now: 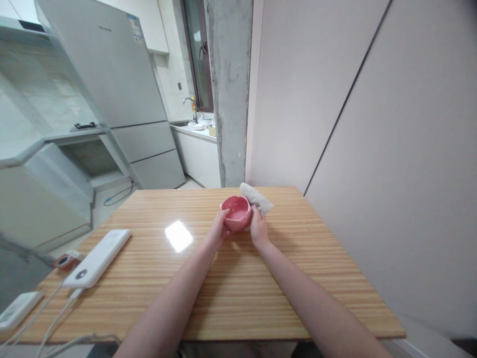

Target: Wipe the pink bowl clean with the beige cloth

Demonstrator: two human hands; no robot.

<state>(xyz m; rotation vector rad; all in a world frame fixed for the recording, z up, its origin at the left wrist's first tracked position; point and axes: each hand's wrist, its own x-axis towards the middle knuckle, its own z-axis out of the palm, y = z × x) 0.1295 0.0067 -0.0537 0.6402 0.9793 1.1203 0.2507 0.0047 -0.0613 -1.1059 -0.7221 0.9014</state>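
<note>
A small pink bowl [236, 212] is held just above the wooden table [231, 288], near its far middle. My left hand [218, 228] grips the bowl's left side, fingers curled on its rim. My right hand [258, 226] is closed on a folded white cloth [257, 198] and presses it against the bowl's right side. The cloth sticks out behind and to the right of the bowl.
A white power bank [97, 257] with cables lies at the table's left, beside a small red-rimmed device [64, 260] and another white block [17, 309]. A wall runs along the right. A fridge [112, 74], counter and sink stand beyond.
</note>
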